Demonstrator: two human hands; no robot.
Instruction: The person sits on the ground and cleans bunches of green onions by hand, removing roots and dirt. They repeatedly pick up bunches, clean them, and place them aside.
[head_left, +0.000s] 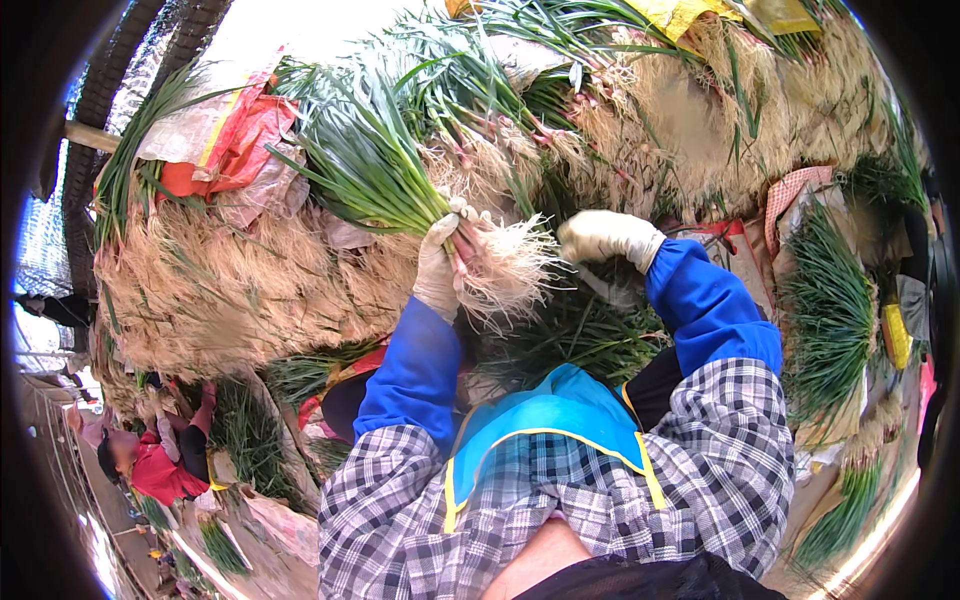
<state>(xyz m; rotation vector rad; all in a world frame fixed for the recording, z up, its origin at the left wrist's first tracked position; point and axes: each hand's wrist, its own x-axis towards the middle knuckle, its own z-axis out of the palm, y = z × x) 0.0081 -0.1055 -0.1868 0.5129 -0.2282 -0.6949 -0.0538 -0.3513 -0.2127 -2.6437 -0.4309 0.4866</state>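
Observation:
My left hand (437, 271), in a pale glove, grips a bunch of green allium stalks (394, 176), scallions or young garlic. Its leaves point up and left; the purplish bases and pale, stringy roots (510, 266) fan out to the right. Just right of those roots is my right hand (609, 238), also gloved, with curled fingers. Whether anything is between them is hidden, and a pale blur shows just below. Loose green leaves (577, 337) lie beneath both hands, in front of my blue apron (551, 416).
Large heaps of the same plants, roots outward, rise at left (247, 292) and right (697, 127). Woven sacks (232, 142) lie on the left heap. More bundles (829, 315) are at far right. A person in red (169, 465) sits at lower left.

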